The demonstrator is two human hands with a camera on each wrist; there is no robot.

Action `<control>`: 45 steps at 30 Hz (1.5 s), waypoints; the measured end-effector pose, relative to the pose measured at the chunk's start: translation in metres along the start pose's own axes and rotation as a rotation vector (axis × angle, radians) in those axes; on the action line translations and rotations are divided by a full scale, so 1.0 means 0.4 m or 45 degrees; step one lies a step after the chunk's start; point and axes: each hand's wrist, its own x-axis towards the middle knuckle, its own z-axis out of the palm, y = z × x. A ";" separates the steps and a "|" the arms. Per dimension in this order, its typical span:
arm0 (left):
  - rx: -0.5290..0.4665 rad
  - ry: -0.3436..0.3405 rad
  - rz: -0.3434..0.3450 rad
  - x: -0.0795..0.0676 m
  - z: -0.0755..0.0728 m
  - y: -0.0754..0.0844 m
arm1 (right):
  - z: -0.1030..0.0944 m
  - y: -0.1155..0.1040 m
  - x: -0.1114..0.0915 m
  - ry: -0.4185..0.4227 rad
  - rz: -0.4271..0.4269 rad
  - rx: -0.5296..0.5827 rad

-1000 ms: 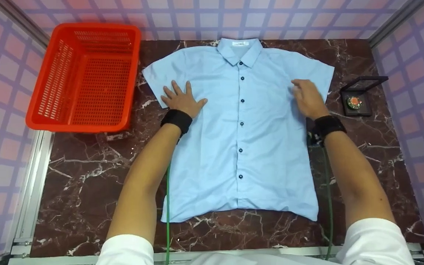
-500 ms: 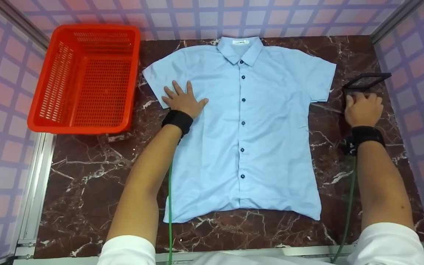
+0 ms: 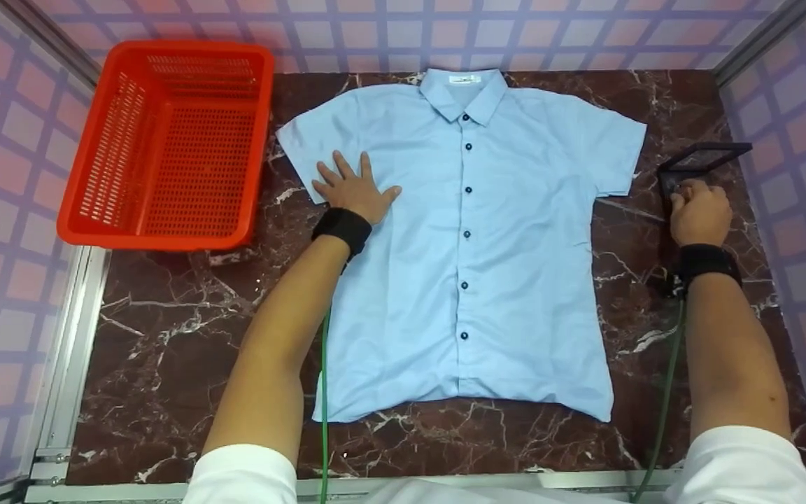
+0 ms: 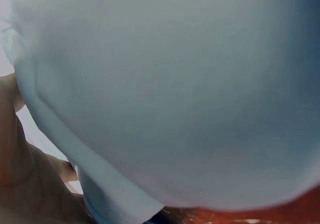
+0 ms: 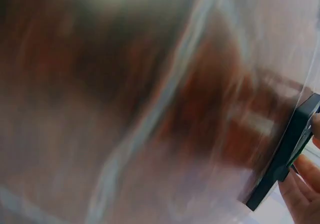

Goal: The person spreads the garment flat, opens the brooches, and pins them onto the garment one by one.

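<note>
A light blue short-sleeved button shirt (image 3: 525, 280) lies flat, front up, collar away from me. My left hand (image 3: 355, 194) rests on it with fingers spread, near the left sleeve. In the left wrist view, pale blue cloth (image 4: 165, 93) fills most of the picture beside that hand (image 4: 30, 179). My right hand (image 3: 701, 213) is at a small black display box (image 3: 663, 183) whose framed lid (image 3: 725, 148) stands up. Its thumb and fingers curl together inside, pinching the round badge, which they mostly hide. The right wrist view shows fingers (image 5: 305, 179) at the box's edge (image 5: 280, 159).
A red plastic basket (image 3: 259, 140) stands at the back left of the dark red marble tabletop (image 3: 172, 378). Checked walls (image 3: 389, 35) close in the back and sides. Green cables (image 3: 324, 420) run from both wristbands toward the front edge.
My right hand has left the shirt's right side and moved right to the display box, where its fingers have drawn together. My left hand has stayed in place on the shirt.
</note>
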 end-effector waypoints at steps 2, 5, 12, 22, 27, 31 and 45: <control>0.010 0.002 -0.003 -0.002 -0.001 0.000 | -0.005 -0.001 0.003 0.019 -0.041 -0.046; 0.015 0.012 0.005 -0.004 -0.003 0.001 | -0.011 -0.002 0.006 0.055 -0.071 -0.090; 0.022 0.016 0.008 -0.005 -0.003 0.001 | -0.018 -0.002 0.004 0.169 -0.045 -0.101; 0.032 0.008 -0.004 -0.002 -0.002 0.000 | -0.027 -0.054 -0.013 0.240 -0.165 0.254; 0.024 0.008 0.003 0.002 0.002 -0.001 | -0.028 -0.091 -0.019 0.150 -0.221 0.340; 0.039 0.006 0.004 0.001 0.003 0.000 | -0.023 -0.127 -0.021 0.137 -0.242 0.351; 0.053 -0.034 -0.024 0.012 -0.003 0.003 | 0.023 -0.237 -0.028 0.016 -0.369 0.322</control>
